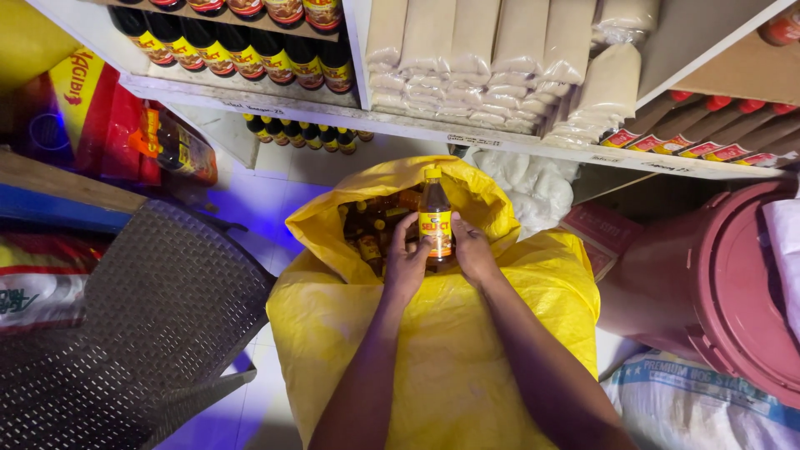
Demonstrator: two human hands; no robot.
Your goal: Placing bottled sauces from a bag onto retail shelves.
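A small bottle of amber liquid with a yellow cap and a yellow-and-red label stands upright between my two hands, over the mouth of a big yellow plastic sack. My left hand grips its left side and my right hand grips its right side. Several more bottles of the same kind lie inside the open sack, partly hidden by its rim and my hands.
White shelves ahead carry rows of dark bottles, pale sealed packets and red-capped bottles. A woven grey chair stands left, a maroon lidded bin right, a printed white sack below it.
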